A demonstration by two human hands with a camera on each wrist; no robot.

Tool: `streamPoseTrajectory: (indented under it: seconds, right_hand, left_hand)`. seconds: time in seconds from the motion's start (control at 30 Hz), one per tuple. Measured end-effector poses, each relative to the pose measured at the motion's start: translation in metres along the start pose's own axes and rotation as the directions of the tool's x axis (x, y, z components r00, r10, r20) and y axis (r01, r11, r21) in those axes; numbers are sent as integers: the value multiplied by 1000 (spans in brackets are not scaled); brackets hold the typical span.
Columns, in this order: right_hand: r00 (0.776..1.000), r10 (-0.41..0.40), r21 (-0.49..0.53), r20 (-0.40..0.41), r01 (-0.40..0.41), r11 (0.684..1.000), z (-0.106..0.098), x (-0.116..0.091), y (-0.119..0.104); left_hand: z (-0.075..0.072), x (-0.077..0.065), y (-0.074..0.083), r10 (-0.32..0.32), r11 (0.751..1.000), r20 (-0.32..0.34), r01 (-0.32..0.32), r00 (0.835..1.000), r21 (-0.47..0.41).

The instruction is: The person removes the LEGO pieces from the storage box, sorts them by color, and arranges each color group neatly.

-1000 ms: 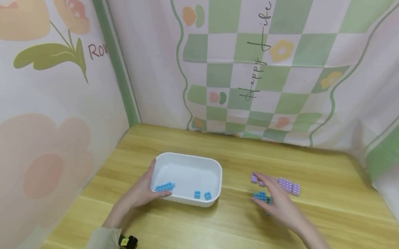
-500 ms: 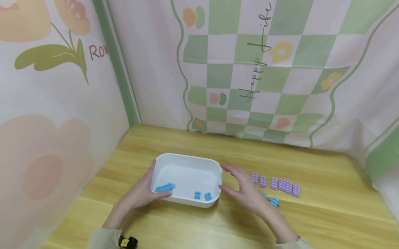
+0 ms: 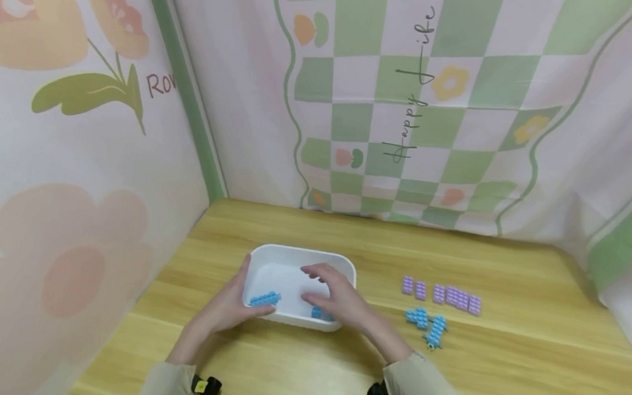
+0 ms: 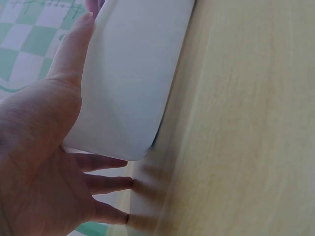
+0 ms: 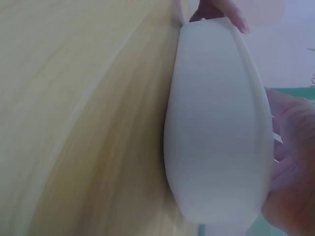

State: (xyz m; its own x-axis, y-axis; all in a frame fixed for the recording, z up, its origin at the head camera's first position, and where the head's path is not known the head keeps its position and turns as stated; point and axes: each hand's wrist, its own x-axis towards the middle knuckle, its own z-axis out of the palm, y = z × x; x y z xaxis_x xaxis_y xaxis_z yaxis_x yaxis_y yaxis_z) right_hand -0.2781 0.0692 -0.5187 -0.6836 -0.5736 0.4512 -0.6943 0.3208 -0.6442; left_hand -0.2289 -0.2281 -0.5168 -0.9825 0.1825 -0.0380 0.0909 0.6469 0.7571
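A white plastic tub (image 3: 290, 255) stands on the table. My left hand (image 3: 226, 301) holds its left end, thumb along the near rim; in the left wrist view the other fingers spread straight behind the end wall. Inside, at the near left, lies a long blue brick piece (image 3: 265, 299). My right hand (image 3: 339, 297) reaches over the tub's right side, its thumb and fingers apart with nothing seen between them. Below it a small blue brick (image 3: 316, 312) shows, partly hidden by the hand.
Right of the tub lie two blue brick assemblies, a short one (image 3: 418, 316) and a longer one (image 3: 435, 331). Behind them several purple bricks (image 3: 457, 298) form a row. A patterned curtain (image 3: 399, 185) borders the wooden table (image 3: 293, 367) at the back.
My right hand has moved left from the blue and purple bricks, past the tub's right rim, to over its inside. The left hand has stayed at the tub.
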Motion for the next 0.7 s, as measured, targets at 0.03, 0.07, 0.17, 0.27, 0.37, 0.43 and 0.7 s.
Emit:
streamPoseTrajectory:
  seconds: [0.03, 0.07, 0.17, 0.27, 0.37, 0.43, 0.7]
  right_hand:
    - [1000, -7, -8, 9, 7, 1000, 5, 1, 5]
    - [1000, -15, -24, 17, 15, 1000, 11, 3, 12]
    - [999, -19, -32, 46, 20, 999, 18, 8, 13]
    - [996, -32, -14, 78, 33, 999, 21, 14, 11]
    - [993, -17, 9, 117, 16, 1000, 19, 17, 2]
    - [991, -37, -7, 127, 38, 999, 21, 19, 6]
    - [973, 72, 22, 218, -79, 997, 24, 36, -14]
  left_hand:
    - [0, 0, 0, -5, 1000, 1, 5, 1000, -4]
    - [0, 0, 0, -4, 1000, 2, 4, 1000, -6]
    - [0, 0, 1, -1, 1000, 1, 1, 1000, -7]
    - [-1, 1, 1, 8, 1000, 0, -8, 1000, -10]
    - [0, 2, 0, 14, 1000, -4, -14, 1000, -13]
    - [0, 2, 0, 16, 1000, -10, -16, 1000, -13]
    - [1, 2, -2, 34, 999, -27, -34, 999, 3]
